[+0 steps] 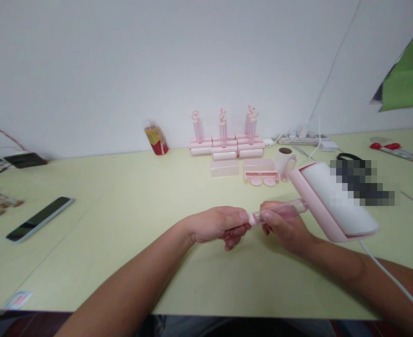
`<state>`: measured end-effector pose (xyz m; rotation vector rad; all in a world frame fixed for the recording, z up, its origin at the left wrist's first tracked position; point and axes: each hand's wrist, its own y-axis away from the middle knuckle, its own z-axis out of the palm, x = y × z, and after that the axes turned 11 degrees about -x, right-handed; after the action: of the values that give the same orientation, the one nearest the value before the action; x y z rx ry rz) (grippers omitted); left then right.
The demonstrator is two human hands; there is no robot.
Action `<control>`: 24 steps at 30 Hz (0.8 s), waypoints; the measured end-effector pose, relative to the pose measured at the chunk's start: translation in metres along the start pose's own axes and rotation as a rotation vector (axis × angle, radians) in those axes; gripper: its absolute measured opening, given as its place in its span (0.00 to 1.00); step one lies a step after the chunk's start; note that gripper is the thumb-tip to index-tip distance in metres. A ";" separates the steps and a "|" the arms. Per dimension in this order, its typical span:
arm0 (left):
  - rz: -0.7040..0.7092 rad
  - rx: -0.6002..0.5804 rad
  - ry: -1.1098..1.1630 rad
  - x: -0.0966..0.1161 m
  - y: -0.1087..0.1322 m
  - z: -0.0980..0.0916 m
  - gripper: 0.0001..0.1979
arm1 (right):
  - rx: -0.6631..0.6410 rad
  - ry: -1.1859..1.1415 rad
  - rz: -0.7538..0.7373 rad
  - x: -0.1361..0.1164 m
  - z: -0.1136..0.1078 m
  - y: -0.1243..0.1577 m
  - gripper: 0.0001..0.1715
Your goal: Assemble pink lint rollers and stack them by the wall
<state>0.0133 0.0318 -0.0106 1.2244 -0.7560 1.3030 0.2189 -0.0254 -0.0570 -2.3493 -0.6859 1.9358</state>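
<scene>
A lint roller with a white roll and a pink holder is held over the table, its head tilted to the right. My right hand is closed around its clear pink handle. The fingers of my left hand pinch the pale cap at the handle's end. Behind my hands lie a pink roller holder with two round flaps and a pale translucent cover. Next to them stands a white paper roll, with a loose clear handle leaning by it.
Several finished-looking lint rollers stand along the wall, handles up. A red-yellow bottle is left of them. A phone lies at left, a power strip at back right, red-handled scissors at far right. A white cable crosses my right forearm.
</scene>
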 end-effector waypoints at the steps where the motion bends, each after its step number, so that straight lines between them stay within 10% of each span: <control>1: 0.006 0.001 -0.007 -0.001 0.000 0.000 0.21 | 0.001 0.005 0.003 -0.001 0.000 -0.001 0.27; 24: 0.104 0.331 -0.409 -0.009 -0.012 0.005 0.22 | 0.058 0.120 0.080 -0.004 -0.005 -0.011 0.25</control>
<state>0.0241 0.0265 -0.0210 1.7731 -0.9252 1.3123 0.2193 -0.0157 -0.0491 -2.4697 -0.5284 1.7984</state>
